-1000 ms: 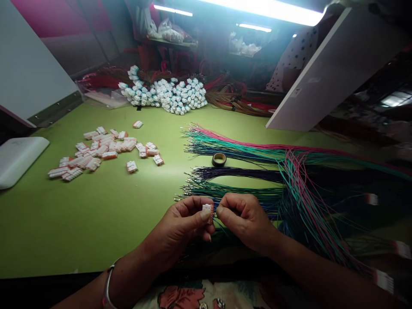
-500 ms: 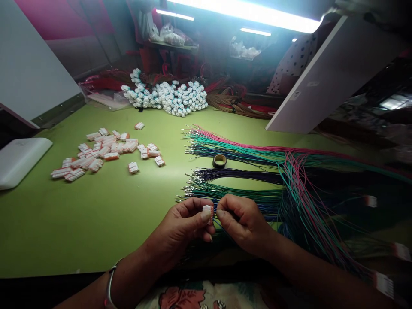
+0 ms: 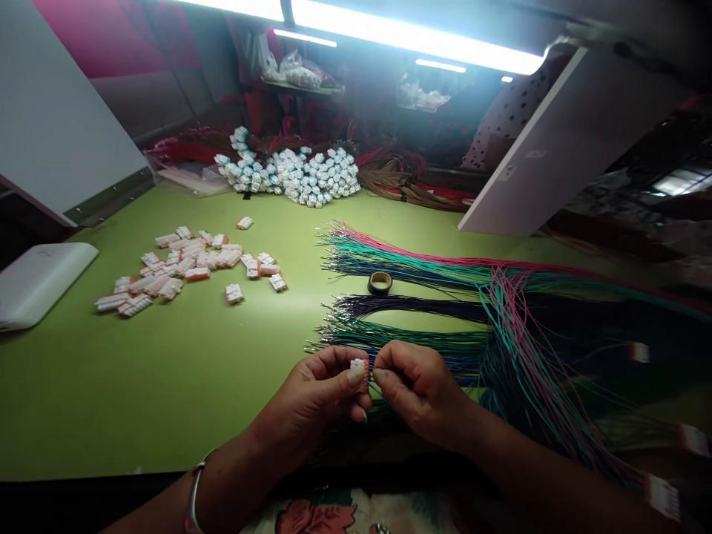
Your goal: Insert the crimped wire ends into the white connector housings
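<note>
A small white-and-orange plastic connector [image 3: 360,374] sits in the grip of the left hand [image 3: 317,389], pinched between the thumb and the bent fingers, just in front of the person and above the edge of the table. The thumb [image 3: 354,377] presses on the near face, and the connector stands upright with one end turned toward the right hand [image 3: 420,389]. That angle seems to keep its end open to the other hand. The right hand is closed in a tight pinch, its thumb and forefinger nearly touching the connector. Whatever lies between those fingers is too thin to make out, though it looks like a single wire

Just beyond the grip, long thin wires [image 3: 411,337] lie in flat bundles of green, dark purple, blue and pink, with their bare metal tips pointing left. This layout seems to keep the loose ends within easy reach of both hands. A small roll of tape [image 3: 380,282] sits among the bundles, farther out from the grip. To the right, the wires sweep off the table, and white connectors [image 3: 664,497] hang on their far ends

Left of the grip, a loose pile of matching connectors [image 3: 183,267] lies on the green table [image 3: 111,400], close enough to pick from. Far ahead, a big heap of white connectors [image 3: 294,176] sits with wires trailing behind it, and a white pad [image 3: 44,285] lies at the far left
</note>
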Available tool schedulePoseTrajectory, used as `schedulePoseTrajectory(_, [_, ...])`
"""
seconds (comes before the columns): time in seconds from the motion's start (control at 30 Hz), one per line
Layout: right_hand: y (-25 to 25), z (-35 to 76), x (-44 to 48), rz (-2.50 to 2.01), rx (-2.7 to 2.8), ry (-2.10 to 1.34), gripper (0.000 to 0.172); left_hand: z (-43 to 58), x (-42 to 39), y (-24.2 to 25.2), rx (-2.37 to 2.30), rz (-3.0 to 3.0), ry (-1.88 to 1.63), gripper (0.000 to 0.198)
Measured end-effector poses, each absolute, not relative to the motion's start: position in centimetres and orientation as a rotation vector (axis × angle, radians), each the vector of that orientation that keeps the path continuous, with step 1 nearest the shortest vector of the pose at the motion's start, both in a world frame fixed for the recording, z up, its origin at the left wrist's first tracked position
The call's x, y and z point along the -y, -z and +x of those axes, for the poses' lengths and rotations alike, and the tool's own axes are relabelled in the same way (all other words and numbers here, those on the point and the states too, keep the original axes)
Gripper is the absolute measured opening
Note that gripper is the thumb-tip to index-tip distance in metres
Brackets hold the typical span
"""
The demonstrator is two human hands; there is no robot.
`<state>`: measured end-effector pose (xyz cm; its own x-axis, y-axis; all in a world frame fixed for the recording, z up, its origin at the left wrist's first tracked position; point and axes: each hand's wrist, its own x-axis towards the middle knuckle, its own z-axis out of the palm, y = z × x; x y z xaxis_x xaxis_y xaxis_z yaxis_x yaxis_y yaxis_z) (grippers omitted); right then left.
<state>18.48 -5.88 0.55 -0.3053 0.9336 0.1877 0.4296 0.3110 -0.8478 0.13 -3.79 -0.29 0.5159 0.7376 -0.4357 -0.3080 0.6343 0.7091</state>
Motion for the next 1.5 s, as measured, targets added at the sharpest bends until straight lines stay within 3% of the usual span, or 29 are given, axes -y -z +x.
schedulePoseTrajectory(0.37, [0.1, 18.3, 5.8, -1.253, 1.813, -0.894, 0.015, 0.3, 3.8, 0.1, -0.784, 0.591, -0.689, 0.021])
schedulePoseTrajectory(0.7, [-5.6, 21.7, 2.8, -1.442, 2.067, -0.935, 0.016, 0.4, 2.7, -2.5, -0.860, 0.671, -0.728, 0.025])
schedulePoseTrajectory(0.83, [-5.9, 24.5, -0.9, -1.767, 2.199, -0.360, 0.020, 0.8, 0.8, -3.2, -0.853, 0.749, -0.744, 0.026])
schedulePoseTrajectory(0.93, [-5.0, 26.2, -3.9, -1.932, 2.218, -0.128, 0.019, 1.2, -0.7, -2.8, -0.847, 0.763, -0.777, 0.026])
schedulePoseTrajectory(1.3, [-1.5, 26.8, -7.8, -2.127, 2.528, 0.066, 0.025, 0.2, -1.5, -0.7, -0.822, 0.745, -0.707, 0.026])
schedulePoseTrajectory(1.5, [-1.4, 27.9, -7.8, -1.946, 2.541, 0.102, 0.014, 0.1, -1.6, -0.4, -0.838, 0.745, -0.693, 0.028])
